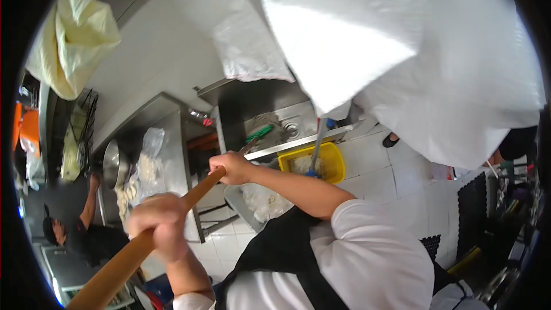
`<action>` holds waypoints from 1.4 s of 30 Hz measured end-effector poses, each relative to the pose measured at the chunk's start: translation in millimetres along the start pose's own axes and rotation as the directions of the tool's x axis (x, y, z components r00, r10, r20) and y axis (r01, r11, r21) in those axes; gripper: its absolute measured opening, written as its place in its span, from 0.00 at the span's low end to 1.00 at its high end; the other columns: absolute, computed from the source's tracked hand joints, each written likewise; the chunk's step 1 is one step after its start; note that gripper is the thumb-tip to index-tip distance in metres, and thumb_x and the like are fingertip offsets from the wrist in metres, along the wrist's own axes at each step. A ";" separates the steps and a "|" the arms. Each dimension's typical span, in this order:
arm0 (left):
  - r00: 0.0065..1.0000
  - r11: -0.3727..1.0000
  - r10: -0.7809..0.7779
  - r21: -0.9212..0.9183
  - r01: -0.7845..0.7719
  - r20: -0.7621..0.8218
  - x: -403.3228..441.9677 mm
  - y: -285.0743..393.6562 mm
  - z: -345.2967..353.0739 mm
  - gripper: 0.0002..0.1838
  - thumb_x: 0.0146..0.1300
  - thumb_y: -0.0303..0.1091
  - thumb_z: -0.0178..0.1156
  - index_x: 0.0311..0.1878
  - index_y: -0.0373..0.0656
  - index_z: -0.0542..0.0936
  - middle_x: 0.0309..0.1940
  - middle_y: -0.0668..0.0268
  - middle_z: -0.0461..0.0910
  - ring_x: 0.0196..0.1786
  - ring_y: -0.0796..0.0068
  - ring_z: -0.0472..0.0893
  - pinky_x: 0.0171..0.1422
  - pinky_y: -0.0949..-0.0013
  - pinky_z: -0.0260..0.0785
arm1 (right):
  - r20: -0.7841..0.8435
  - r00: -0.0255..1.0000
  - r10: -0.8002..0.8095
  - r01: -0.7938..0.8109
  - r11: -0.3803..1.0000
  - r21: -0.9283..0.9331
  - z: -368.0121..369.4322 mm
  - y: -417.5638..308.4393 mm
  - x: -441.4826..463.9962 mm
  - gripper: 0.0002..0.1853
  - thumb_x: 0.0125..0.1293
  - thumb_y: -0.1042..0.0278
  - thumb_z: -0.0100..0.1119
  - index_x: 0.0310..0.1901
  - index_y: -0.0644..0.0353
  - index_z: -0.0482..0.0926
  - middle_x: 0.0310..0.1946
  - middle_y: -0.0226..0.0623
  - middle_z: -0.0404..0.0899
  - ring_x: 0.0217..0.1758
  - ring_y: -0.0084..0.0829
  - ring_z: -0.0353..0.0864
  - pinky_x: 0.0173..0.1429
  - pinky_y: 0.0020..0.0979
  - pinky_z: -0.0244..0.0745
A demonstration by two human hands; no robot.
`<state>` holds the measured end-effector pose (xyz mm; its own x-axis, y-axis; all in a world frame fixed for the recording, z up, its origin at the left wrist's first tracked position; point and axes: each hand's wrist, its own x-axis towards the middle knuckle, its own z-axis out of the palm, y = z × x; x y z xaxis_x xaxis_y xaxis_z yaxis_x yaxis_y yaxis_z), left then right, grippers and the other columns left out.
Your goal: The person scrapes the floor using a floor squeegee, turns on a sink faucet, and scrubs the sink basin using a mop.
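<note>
Both my hands grip the wooden handle of a mop (201,191), which slants from the lower left toward the sink. My left hand (159,227), slightly blurred, is wrapped around the handle nearer my body. Farther along, my right hand (232,168) is closed round it. The mop's green clamp (259,133) and grey strands (266,120) lie inside the metal sink (235,103), beside the drain.
A yellow tub (340,161) holding another mop with a blue fitting stands below the sink. Beside it is a grey tub with clear plastic. White sheets (344,28) hang overhead. The left steel counter (172,132) carries a metal bowl and dough-like pieces. Another person (86,229) stands left.
</note>
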<state>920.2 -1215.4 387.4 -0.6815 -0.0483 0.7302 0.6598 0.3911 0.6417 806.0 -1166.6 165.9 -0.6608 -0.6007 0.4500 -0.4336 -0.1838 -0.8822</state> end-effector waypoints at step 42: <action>0.958 0.979 0.102 -0.201 -0.048 0.268 22.1 67.6 -63.6 0.21 0.54 0.29 0.65 0.12 0.55 0.65 0.10 0.77 0.67 0.10 0.82 0.65 0.14 0.73 0.47 | 0.306 0.937 -0.170 0.191 0.981 -0.040 7.6 -49.6 15.2 0.08 0.50 0.66 0.65 0.22 0.57 0.75 0.20 0.40 0.77 0.28 0.46 0.79 0.31 0.41 0.71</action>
<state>969.8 -1248.5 461.8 -0.6707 0.2401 0.7018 0.7416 0.2006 0.6401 822.1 -1172.6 215.4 -0.3579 -0.7694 0.5290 -0.5758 -0.2642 -0.7737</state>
